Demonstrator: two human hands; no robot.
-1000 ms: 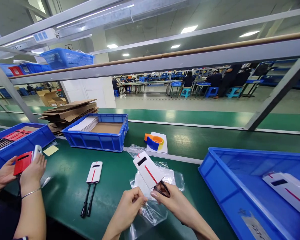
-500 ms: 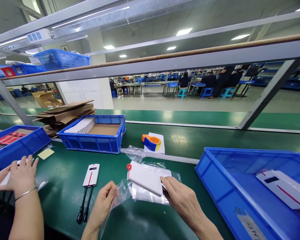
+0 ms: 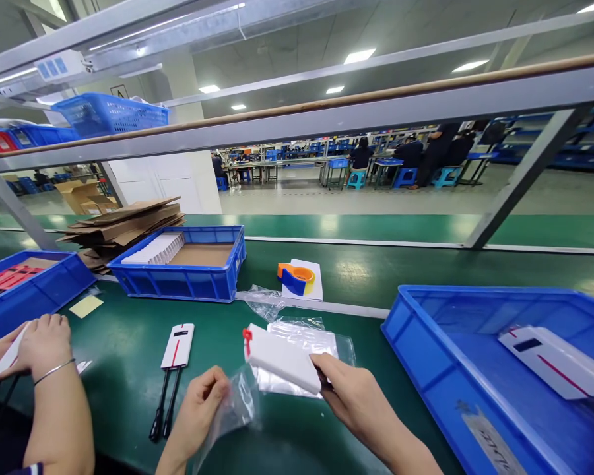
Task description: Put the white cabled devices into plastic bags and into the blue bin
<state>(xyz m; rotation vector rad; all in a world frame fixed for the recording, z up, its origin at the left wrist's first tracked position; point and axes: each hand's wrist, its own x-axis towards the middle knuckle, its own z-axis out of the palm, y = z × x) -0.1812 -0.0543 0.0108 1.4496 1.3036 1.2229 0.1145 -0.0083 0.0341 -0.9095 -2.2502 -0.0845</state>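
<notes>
My right hand grips the near end of a white card sleeve with a small red tab at its far end, held flat above a stack of clear plastic bags. My left hand pinches one clear plastic bag, lifted just left of the sleeve. A second white sleeve with a red stripe and two black handles sticking out lies on the green table to the left.
A co-worker's hands at the left edge hold a white sleeve. A big blue bin on the right holds one finished white sleeve. Farther back stand a blue bin with white sleeves, another blue bin, cardboard and a tape dispenser.
My right hand has turned the sleeve from upright to flat over the bags. My left hand has picked up a clear bag and lifted it. The co-worker's red sleeve is out of sight.
</notes>
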